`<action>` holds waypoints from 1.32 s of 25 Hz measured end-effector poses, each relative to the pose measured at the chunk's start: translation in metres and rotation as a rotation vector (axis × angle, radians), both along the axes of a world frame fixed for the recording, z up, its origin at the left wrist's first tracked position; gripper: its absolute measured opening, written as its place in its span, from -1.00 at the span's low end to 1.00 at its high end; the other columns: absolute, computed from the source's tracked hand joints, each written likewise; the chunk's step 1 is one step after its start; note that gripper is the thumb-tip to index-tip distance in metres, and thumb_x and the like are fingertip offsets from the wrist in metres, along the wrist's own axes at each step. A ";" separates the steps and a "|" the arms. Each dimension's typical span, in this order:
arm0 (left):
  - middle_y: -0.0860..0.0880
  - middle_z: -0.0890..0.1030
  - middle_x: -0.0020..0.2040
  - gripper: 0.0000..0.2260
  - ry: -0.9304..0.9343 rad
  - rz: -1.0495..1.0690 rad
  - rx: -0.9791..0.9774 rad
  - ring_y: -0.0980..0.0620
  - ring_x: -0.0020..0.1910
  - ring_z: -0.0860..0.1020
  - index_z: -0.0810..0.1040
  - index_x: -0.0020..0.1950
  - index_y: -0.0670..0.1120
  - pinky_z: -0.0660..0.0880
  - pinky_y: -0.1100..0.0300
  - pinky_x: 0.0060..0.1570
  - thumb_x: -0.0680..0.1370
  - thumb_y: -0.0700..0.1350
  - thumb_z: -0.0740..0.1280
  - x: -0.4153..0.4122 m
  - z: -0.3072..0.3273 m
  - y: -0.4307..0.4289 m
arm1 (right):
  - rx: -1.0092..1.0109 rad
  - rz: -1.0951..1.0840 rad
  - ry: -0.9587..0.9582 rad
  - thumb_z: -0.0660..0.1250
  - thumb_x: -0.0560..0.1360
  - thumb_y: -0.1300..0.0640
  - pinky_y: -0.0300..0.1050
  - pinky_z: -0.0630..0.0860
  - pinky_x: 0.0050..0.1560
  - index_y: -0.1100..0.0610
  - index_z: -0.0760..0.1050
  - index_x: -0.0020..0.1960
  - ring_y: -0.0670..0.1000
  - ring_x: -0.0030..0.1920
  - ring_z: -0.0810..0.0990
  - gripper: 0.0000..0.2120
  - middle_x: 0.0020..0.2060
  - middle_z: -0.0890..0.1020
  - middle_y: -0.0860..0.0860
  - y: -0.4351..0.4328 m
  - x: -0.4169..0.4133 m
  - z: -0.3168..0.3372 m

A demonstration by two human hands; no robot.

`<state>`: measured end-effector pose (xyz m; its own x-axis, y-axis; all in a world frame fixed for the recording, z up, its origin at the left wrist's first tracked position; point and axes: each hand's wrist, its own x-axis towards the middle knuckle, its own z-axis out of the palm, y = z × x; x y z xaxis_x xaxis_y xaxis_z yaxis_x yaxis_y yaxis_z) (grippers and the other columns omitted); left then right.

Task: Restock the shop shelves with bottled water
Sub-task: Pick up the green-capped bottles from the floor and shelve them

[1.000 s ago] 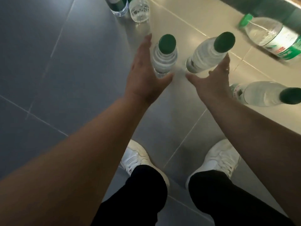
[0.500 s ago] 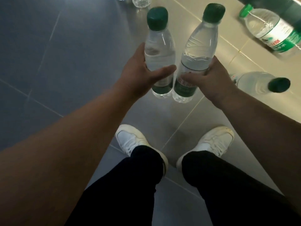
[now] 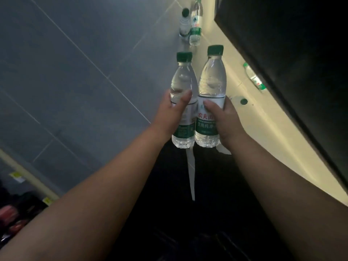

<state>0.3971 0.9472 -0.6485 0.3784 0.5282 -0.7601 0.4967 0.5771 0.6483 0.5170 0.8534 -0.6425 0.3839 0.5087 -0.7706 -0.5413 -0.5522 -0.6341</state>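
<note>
At the lower left, a shelf edge (image 3: 28, 174) with small yellow price tags is now in view; half a second ago it was not, because the camera has turned. The grey tiled floor (image 3: 84, 72) fills the left part.

The left hand (image 3: 170, 113) grips the left bottle (image 3: 181, 80) at its middle. The thumb lies across the front, just above the label, and the other fingers go round the back, where they are hidden. Half a second ago this bottle was low over the floor, above the white shoes. Now it is lifted higher and upright, and the shoes are almost out of view behind the dark trousers (image 3: 188, 204).

Farther away, two standing bottles (image 3: 195, 25) are on the floor, one just beside the other.

The right bottle (image 3: 212, 78) is also upright, its green cap a little higher than the left one. The two held bottles are side by side and seem to touch at the labels. The right hand (image 3: 224, 119) is clamped on the label of its bottle, thumb on the front and fingers round the far side. This bottle leaned before and is straight now.

Just behind the right hand, a half-hidden bottle (image 3: 240, 100) with a green cap lies on the floor. Farther right, a lying bottle (image 3: 253, 77) rests near a dark cabinet (image 3: 282, 53), which now takes the upper right corner.
</note>
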 end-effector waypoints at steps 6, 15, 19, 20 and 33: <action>-0.13 0.67 0.03 -0.42 -0.067 0.297 0.064 -0.10 -0.02 0.68 0.50 0.18 -0.09 0.60 -0.08 0.05 0.44 0.36 0.26 -0.029 0.174 -0.039 | 0.103 0.331 -0.086 0.33 0.54 0.01 -0.15 0.63 -0.23 -0.01 0.39 0.16 -0.02 -0.11 0.69 -0.76 0.00 0.63 0.02 -0.016 -0.008 0.171; -0.03 0.69 -0.25 -0.67 -0.245 0.850 0.205 0.00 -0.23 0.68 0.52 0.01 -0.13 0.64 0.09 -0.19 0.59 0.13 0.20 -0.066 0.300 -0.180 | 0.373 0.959 -0.036 0.14 0.62 -0.06 0.09 0.66 -0.20 0.22 0.36 0.22 0.23 0.00 0.64 -0.64 0.09 0.55 0.23 -0.073 -0.023 0.288; -0.14 0.66 -0.07 -0.43 -0.202 1.153 0.346 -0.10 -0.06 0.66 0.49 0.16 -0.20 0.59 -0.06 0.04 0.42 0.25 0.28 -0.098 0.340 -0.256 | 0.463 1.163 -0.052 0.07 0.65 0.03 -0.04 0.65 -0.18 0.07 0.41 0.01 0.08 -0.08 0.63 -0.81 -0.06 0.56 0.11 -0.111 -0.064 0.335; -0.13 0.67 -0.06 -0.39 -0.183 1.219 0.370 -0.09 -0.05 0.66 0.49 0.19 -0.20 0.59 -0.06 0.02 0.40 0.28 0.28 -0.107 0.348 -0.275 | 0.487 1.218 -0.029 0.06 0.65 0.02 -0.01 0.65 -0.14 0.04 0.40 0.00 0.09 -0.07 0.63 -0.82 -0.06 0.57 0.11 -0.123 -0.075 0.345; -0.04 0.69 0.05 -0.16 0.022 1.971 0.526 -0.05 0.05 0.66 0.48 0.35 0.03 0.55 -0.14 0.13 0.22 0.52 0.31 -0.202 0.426 -0.588 | 0.664 1.846 0.152 0.16 0.58 -0.13 0.16 0.63 -0.04 0.02 0.51 0.10 0.13 -0.06 0.68 -0.71 -0.08 0.68 0.09 -0.358 -0.245 0.433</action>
